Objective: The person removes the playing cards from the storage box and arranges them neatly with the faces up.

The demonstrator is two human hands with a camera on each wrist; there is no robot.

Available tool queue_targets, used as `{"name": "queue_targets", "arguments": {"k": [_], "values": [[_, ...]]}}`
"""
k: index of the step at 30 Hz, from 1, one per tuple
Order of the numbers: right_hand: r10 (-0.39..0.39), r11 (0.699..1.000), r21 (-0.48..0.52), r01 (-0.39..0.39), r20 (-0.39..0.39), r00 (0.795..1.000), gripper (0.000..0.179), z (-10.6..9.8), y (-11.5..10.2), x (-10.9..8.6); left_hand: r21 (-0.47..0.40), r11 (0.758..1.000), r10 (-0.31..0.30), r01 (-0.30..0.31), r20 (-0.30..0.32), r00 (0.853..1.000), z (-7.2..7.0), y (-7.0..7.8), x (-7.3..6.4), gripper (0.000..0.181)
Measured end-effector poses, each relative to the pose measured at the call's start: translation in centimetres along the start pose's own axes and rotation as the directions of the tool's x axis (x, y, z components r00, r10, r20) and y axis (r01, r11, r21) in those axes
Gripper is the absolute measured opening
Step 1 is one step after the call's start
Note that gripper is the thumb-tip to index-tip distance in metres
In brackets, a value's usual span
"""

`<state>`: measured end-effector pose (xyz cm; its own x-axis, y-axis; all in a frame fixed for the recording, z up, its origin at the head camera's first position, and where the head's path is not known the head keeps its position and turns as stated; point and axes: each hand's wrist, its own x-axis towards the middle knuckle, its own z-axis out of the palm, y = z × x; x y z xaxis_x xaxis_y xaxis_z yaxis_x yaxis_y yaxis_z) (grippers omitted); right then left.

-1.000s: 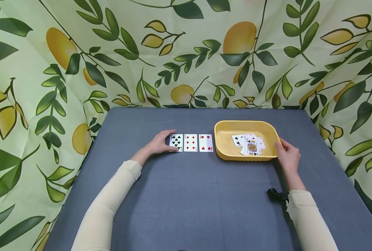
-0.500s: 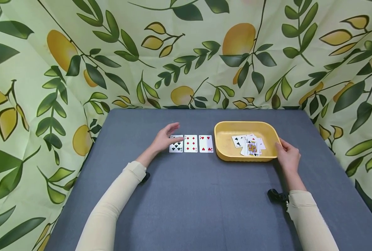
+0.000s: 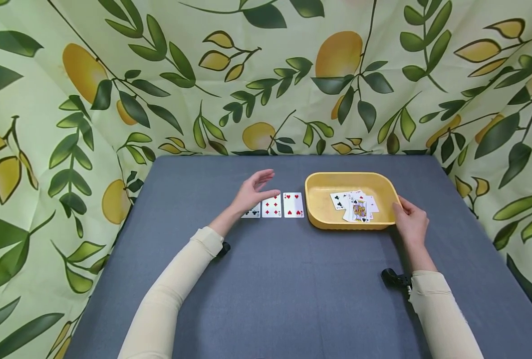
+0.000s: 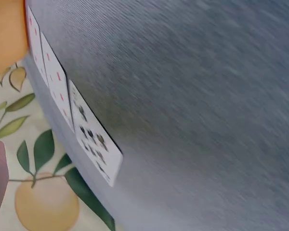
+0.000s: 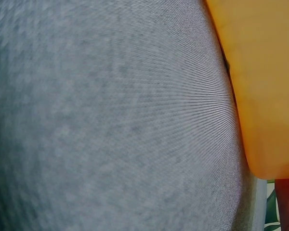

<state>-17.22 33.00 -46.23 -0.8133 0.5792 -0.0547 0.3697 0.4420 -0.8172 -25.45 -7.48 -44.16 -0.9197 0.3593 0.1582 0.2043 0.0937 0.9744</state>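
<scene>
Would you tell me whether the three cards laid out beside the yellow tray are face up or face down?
Face up: the clubs card, diamonds card and hearts card all show pips.
</scene>
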Motion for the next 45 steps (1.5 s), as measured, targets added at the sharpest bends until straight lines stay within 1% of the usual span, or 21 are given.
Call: {"name": "queue_targets", "arguments": {"k": [3, 8, 10, 13, 15, 18, 20, 22, 24, 27, 28, 30, 32, 35, 36, 39, 41, 42, 43, 45], "values": [[0.000, 1.000, -0.004, 0.000, 0.000, 1.000, 0.047, -0.2, 0.0, 0.0, 0.009, 1.000, -0.005, 0.004, 0.038, 0.999, 1.1, 0.5, 0.5, 0.066], [-0.008, 1.000, -0.007, 0.007, -0.007, 1.000, 0.047, -0.3, -0.2, 0.0, 0.010, 1.000, -0.009, 0.008, 0.107, 0.994, 2.9, 3.3, 0.7, 0.066], [-0.012, 1.000, -0.009, 0.012, -0.006, 1.000, 0.046, -0.3, -0.2, 0.0, 0.026, 1.000, -0.008, 0.004, 0.136, 0.991, 3.8, 4.5, 0.7, 0.065], [-0.010, 1.000, -0.011, 0.010, -0.004, 1.000, 0.046, -0.1, -0.2, 0.0, 0.049, 0.999, -0.009, 0.000, 0.181, 0.983, 5.1, 5.0, 1.2, 0.065], [-0.006, 1.000, -0.015, 0.006, 0.003, 1.000, 0.046, 0.0, -0.1, 0.0, 0.055, 0.998, -0.009, -0.002, 0.205, 0.979, 6.2, 4.9, 1.5, 0.065], [-0.009, 1.000, -0.018, 0.009, 0.006, 1.000, 0.046, 0.1, -0.1, 0.1, 0.063, 0.998, -0.004, -0.011, 0.235, 0.972, 8.0, 4.1, 2.6, 0.067], [-0.018, 1.000, -0.019, 0.018, -0.001, 1.000, 0.046, 0.1, -0.1, 0.1, 0.074, 0.997, 0.006, -0.025, 0.250, 0.968, 9.2, 3.6, 3.4, 0.067], [-0.032, 0.999, -0.018, 0.032, -0.010, 0.999, 0.045, 0.1, -0.1, 0.1, 0.096, 0.994, 0.021, -0.049, 0.275, 0.961, 10.4, 3.2, 4.2, 0.067], [-0.043, 0.999, -0.017, 0.042, -0.017, 0.999, 0.045, 0.1, 0.0, 0.1, 0.123, 0.989, 0.039, -0.081, 0.308, 0.950, 11.4, 3.2, 4.8, 0.068], [-0.047, 0.999, -0.014, 0.047, -0.018, 0.999, 0.044, 0.1, 0.0, 0.0, 0.194, 0.972, 0.050, -0.132, 0.380, 0.924, 12.8, 3.2, 5.6, 0.070], [-0.045, 0.999, -0.012, 0.044, -0.021, 0.999, 0.044, 0.1, 0.1, 0.0, 0.230, 0.961, 0.049, -0.152, 0.400, 0.915, 13.2, 3.2, 5.8, 0.071], [-0.046, 0.999, -0.009, 0.045, -0.026, 0.999, 0.043, 0.0, 0.1, 0.1, 0.308, 0.931, 0.043, -0.196, 0.440, 0.897, 14.0, 3.2, 6.2, 0.072], [-0.050, 0.999, -0.008, 0.050, -0.030, 0.998, 0.043, -0.1, 0.1, 0.1, 0.376, 0.896, 0.033, -0.236, 0.474, 0.880, 14.9, 3.2, 6.6, 0.073], [-0.052, 0.999, -0.001, 0.052, -0.025, 0.998, 0.043, -0.1, 0.1, 0.2, 0.457, 0.837, 0.021, -0.302, 0.525, 0.851, 16.2, 2.9, 7.5, 0.074], [-0.053, 0.999, 0.000, 0.053, -0.025, 0.998, 0.042, -0.1, 0.2, 0.2, 0.472, 0.823, 0.011, -0.315, 0.541, 0.841, 16.7, 2.8, 7.7, 0.075], [-0.050, 0.999, 0.014, 0.051, -0.022, 0.999, 0.042, 0.0, 0.2, 0.3, 0.534, 0.761, -0.026, -0.369, 0.594, 0.804, 17.9, 2.2, 8.4, 0.079], [-0.049, 0.999, 0.016, 0.050, -0.022, 0.999, 0.042, 0.0, 0.3, 0.3, 0.569, 0.719, -0.061, -0.399, 0.623, 0.780, 18.6, 1.8, 8.6, 0.081], [-0.049, 0.999, 0.016, 0.050, -0.022, 0.999, 0.042, 0.0, 0.3, 0.2, 0.579, 0.704, -0.074, -0.411, 0.635, 0.769, 18.9, 1.6, 8.7, 0.081], [-0.050, 0.999, 0.016, 0.050, -0.019, 0.999, 0.043, -0.1, 0.3, 0.2, 0.592, 0.683, -0.086, -0.428, 0.647, 0.757, 19.2, 1.5, 8.7, 0.080], [-0.049, 0.999, 0.013, 0.049, -0.020, 0.999, 0.043, -0.2, 0.5, 0.2, 0.603, 0.659, -0.100, -0.449, 0.662, 0.743, 19.6, 1.2, 8.8, 0.079]]}}
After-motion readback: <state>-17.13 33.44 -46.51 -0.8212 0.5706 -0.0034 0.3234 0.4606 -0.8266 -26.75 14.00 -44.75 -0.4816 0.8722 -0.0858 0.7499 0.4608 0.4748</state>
